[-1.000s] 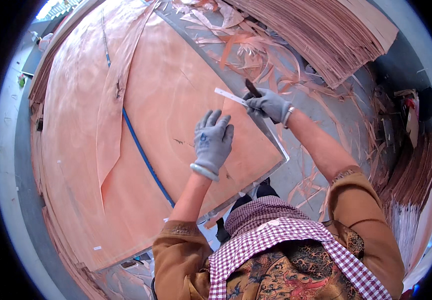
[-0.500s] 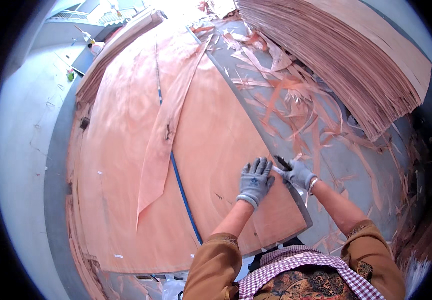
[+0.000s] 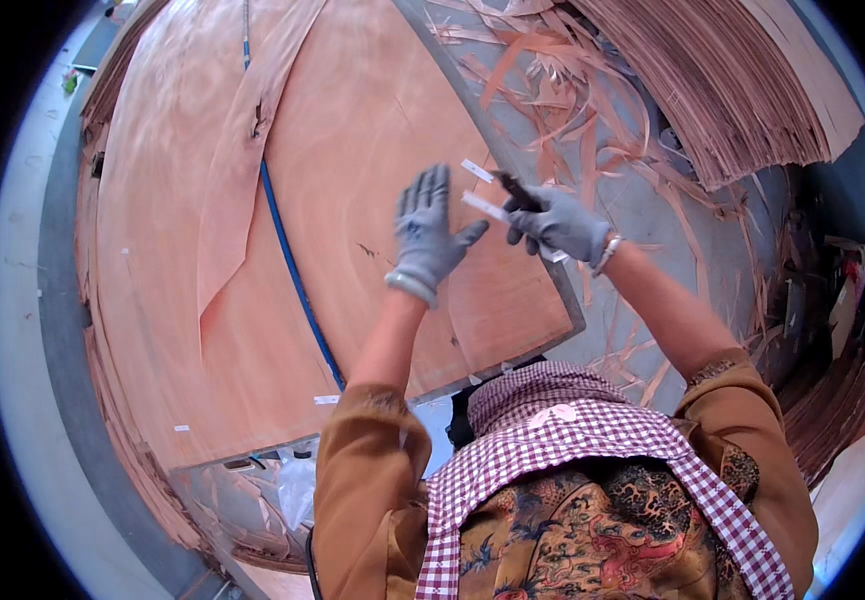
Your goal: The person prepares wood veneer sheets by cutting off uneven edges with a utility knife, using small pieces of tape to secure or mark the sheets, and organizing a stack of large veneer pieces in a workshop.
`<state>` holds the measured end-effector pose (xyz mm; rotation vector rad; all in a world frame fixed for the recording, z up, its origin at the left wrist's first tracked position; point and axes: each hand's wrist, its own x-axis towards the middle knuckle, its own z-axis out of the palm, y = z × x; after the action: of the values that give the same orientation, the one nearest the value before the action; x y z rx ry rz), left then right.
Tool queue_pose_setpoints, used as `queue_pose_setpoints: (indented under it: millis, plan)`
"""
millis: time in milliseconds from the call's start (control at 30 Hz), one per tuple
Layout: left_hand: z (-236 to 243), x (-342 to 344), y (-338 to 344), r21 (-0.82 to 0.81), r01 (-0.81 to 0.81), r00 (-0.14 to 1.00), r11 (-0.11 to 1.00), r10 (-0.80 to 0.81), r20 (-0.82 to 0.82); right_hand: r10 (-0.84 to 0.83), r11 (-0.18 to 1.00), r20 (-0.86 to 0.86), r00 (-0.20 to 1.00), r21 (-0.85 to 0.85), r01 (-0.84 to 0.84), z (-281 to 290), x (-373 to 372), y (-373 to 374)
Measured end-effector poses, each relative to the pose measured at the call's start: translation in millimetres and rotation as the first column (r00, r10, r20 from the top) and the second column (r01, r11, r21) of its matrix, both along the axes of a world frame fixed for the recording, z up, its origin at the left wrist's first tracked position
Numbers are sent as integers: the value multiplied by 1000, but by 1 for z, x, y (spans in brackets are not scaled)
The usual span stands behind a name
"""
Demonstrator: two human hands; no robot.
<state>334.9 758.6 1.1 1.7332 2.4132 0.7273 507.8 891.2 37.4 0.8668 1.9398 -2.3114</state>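
A broad, pinkish-brown sheet of wood veneer lies in front of me. Over its right part is my left hand, in a grey glove, palm down with fingers stretched and thumb apart; whether it touches the sheet I cannot tell. My right hand, gloved too, is closed at the sheet's right edge. It grips a slim black tool, whose exact kind does not show. A white paper-like strip sticks out from the same fingers. Just beyond, another white strip lies at the sheet's edge.
A long torn veneer piece lies on the sheet, partly covering a blue strip. Veneer scraps litter the grey floor to the right. A tall veneer stack stands at the far right. A clear plastic bag is at the near edge.
My left hand has drawn away from the sheet's right edge and its fingers have spread from the right hand. A white strip now shows at that edge. The view has tilted nearer to me.
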Motion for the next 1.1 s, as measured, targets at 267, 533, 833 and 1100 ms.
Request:
queue_pose_setpoints:
  millis: [267,533,833,1100]
  plan:
    - [-5,33,-60,-4,-77,991,997,76,-108,66,989,227,972,112,-94,-29,-40,-20]
    - [-13,39,-51,-137,-3,981,991,-23,-193,72,937,316,946,304,-173,-18,-36,-23]
    - [-12,34,-55,-188,12,976,982,-53,-213,234,972,264,936,-61,-226,21,36,-56]
    - [-5,29,-97,42,-38,999,998,37,33,367,919,272,890,44,-392,-4,27,-91]
